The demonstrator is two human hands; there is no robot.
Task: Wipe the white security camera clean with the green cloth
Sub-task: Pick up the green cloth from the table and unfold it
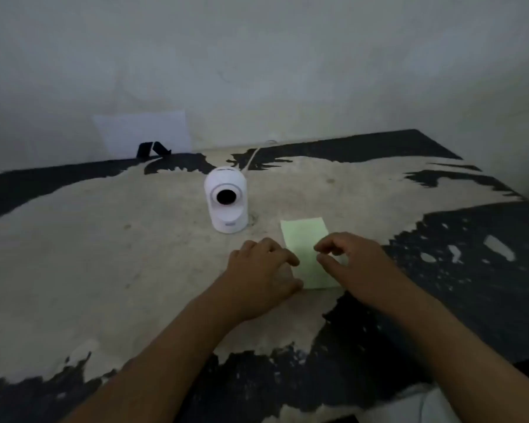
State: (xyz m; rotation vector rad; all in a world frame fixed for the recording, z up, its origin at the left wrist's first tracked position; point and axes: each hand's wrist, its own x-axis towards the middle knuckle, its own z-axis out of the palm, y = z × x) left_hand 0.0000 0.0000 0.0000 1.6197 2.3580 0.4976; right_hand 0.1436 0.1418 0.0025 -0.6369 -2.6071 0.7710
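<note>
The white security camera stands upright in the middle of the worn table, its dark lens facing me. A white cable runs from behind it toward the wall. The green cloth lies flat and folded just right of the camera and nearer to me. My left hand rests at the cloth's left edge, fingers curled, thumb touching its near corner. My right hand hovers over the cloth's right side with fingers bent and apart. Neither hand grips the cloth. The cloth's near right part is hidden by my right hand.
The table has a beige top with peeling black patches. A white sheet leans against the back wall, with a small black stand in front of it. The wall runs close behind the table.
</note>
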